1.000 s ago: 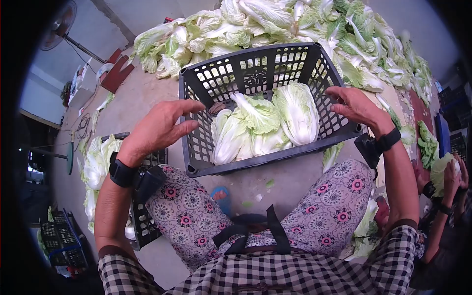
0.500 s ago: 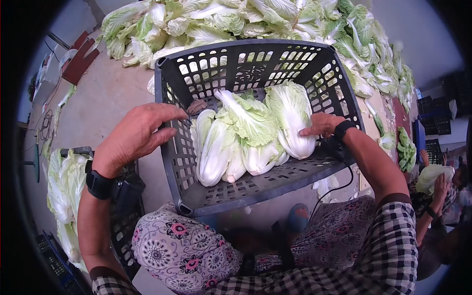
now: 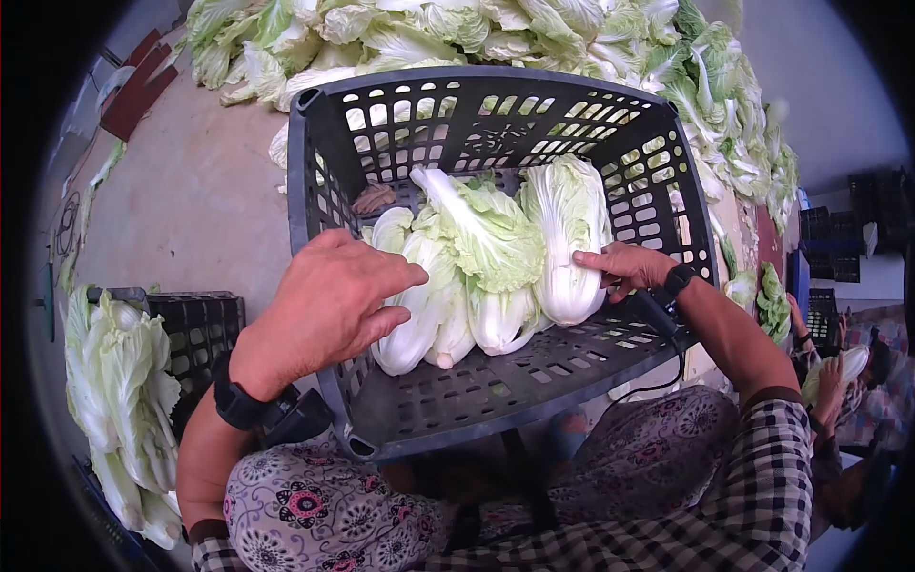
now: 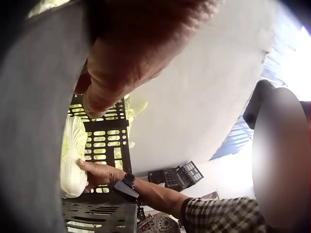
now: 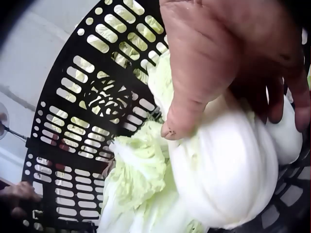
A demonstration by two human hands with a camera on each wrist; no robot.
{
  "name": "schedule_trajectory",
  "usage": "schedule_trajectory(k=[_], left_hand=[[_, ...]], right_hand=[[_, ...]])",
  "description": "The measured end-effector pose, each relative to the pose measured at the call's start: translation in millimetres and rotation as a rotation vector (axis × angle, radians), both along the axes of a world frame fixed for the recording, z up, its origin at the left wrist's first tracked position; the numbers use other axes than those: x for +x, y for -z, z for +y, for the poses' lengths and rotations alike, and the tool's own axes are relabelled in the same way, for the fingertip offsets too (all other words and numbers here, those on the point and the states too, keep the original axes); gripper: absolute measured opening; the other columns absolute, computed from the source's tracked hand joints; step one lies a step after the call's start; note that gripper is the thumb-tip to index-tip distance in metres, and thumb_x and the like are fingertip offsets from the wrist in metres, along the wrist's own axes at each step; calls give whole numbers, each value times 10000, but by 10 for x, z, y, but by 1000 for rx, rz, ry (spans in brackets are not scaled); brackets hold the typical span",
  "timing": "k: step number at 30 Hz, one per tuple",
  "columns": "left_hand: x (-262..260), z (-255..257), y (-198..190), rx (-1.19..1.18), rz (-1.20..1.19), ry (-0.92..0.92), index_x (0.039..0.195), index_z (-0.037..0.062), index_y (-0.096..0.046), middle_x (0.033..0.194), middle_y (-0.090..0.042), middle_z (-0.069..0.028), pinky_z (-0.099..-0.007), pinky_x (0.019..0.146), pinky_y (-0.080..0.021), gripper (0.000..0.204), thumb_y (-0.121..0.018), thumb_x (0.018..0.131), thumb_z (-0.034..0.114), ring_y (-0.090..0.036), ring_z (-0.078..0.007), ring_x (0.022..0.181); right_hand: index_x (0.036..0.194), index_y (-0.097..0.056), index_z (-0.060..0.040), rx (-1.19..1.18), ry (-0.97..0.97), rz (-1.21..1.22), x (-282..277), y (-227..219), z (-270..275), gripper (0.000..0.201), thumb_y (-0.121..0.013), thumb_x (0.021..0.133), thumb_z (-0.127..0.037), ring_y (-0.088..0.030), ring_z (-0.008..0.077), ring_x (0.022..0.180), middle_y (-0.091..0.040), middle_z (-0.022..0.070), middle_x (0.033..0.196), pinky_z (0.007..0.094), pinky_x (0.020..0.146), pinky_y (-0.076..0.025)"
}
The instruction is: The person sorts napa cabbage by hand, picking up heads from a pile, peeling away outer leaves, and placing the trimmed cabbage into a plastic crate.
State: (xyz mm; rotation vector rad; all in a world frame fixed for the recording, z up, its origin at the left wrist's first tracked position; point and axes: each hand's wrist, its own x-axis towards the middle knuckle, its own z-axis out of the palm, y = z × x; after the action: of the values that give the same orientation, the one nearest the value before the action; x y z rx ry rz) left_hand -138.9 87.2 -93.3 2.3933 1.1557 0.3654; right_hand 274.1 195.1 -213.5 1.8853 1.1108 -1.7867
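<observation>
A black plastic crate (image 3: 477,75) sits tilted before me, holding several napa cabbages. My right hand (image 3: 632,266) grips the rightmost napa cabbage (image 3: 567,219) near its white base. The right wrist view shows the thumb pressed on top of this cabbage (image 5: 226,167) and the fingers bent down its far side. My left hand (image 3: 329,305) hovers over the crate's left wall, fingers extended and holding nothing, close to the left cabbage (image 3: 408,334). A pale green leafy piece (image 3: 491,238) lies across the middle cabbages.
Behind the crate rises a large heap of cabbages (image 3: 410,38). More cabbages (image 3: 119,372) are stacked at the left beside another black crate (image 3: 205,315). At the right, another person's hand (image 3: 827,391) is at a cabbage. A crumpled brownish thing (image 3: 374,198) lies in my crate's far left corner.
My right hand moved from the crate's right wall onto the right cabbage. My left hand shifted right over the left wall. The crate now appears closer and more tilted.
</observation>
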Motion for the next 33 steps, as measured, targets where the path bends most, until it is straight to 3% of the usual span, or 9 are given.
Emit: schedule_trajectory(k=[7, 13, 17, 21, 24, 25, 28, 29, 33], left_hand=[[-6, 5, -1, 40, 17, -21, 1050, 110, -633, 994, -668, -55, -380, 853, -415, 373, -708, 692, 179, -608, -254, 932], [-32, 46, -49, -8, 56, -2, 1215, 93, -545, 1179, -600, -100, -398, 942, -408, 613, -752, 658, 241, -558, -288, 1081], [235, 111, -442, 145, -35, 65, 1409, 88, -283, 1421, -330, -184, -429, 1072, -317, 1011, -820, 563, 228, -367, -373, 1285], [664, 54, -727, 392, -229, 155, 1360, 79, -360, 1320, -449, -177, -419, 1017, -373, 938, -841, 562, 193, -462, -357, 1204], [705, -13, -979, 345, -421, 50, 1333, 79, -399, 1202, -556, -145, -393, 939, -436, 851, -827, 602, 163, -552, -300, 1100], [689, -46, -1075, 265, -496, -54, 1316, 72, -422, 1156, -587, -130, -376, 912, -457, 809, -824, 620, 162, -581, -270, 1055], [656, -1, -1318, -201, -782, -284, 1249, 36, -500, 1073, -629, -55, -299, 840, -493, 652, -806, 691, 174, -591, -123, 937], [668, 22, -1324, -235, -810, -276, 1243, 26, -502, 1063, -631, -52, -298, 843, -490, 640, -803, 702, 189, -590, -120, 941], [890, 62, -1358, -317, -807, -163, 1274, 9, -461, 1122, -602, -75, -293, 861, -478, 677, -795, 727, 228, -571, -139, 995]], right_hand=[[1185, -540, -7, 128, 194, 242, -177, -64, 45, 543, -704, 791, -342, -671, 249, 892, -649, 144, 1033, 414, 682, -586], [1299, -419, -19, 75, 382, 589, -306, -952, 140, 556, -523, 905, -398, -643, 277, 979, -591, 163, 1166, 471, 828, -542], [1311, -396, -34, 136, 363, 787, -753, -1434, -251, 537, -502, 928, -395, -606, 274, 1064, -558, 154, 1220, 480, 851, -534], [1275, -438, -23, 281, 409, 1029, -1269, -1830, -747, 676, -462, 896, -582, -636, 244, 976, -593, 153, 1135, 400, 798, -552], [1219, -494, -12, 210, 43, 895, -860, -2092, -577, 753, -417, 864, -672, -651, 199, 849, -621, 149, 1050, 337, 698, -547], [1181, -528, -11, 412, -37, 721, -756, -2189, -566, 787, -363, 858, -709, -640, 171, 736, -637, 144, 974, 284, 628, -518], [1290, -420, 51, 1278, -251, 466, -645, -2380, -628, 877, -642, 751, -603, -574, 275, 1047, -561, 191, 1153, 361, 920, -457], [1359, -312, 58, 1322, -277, 473, -635, -2424, -686, 1008, -729, 678, -558, -465, 302, 1195, -488, 208, 1253, 388, 1034, -355], [1332, -350, -1, 1313, -252, 750, -851, -2349, -883, 868, -823, 664, -289, -500, 219, 1144, -520, 160, 1231, 345, 996, -391]])
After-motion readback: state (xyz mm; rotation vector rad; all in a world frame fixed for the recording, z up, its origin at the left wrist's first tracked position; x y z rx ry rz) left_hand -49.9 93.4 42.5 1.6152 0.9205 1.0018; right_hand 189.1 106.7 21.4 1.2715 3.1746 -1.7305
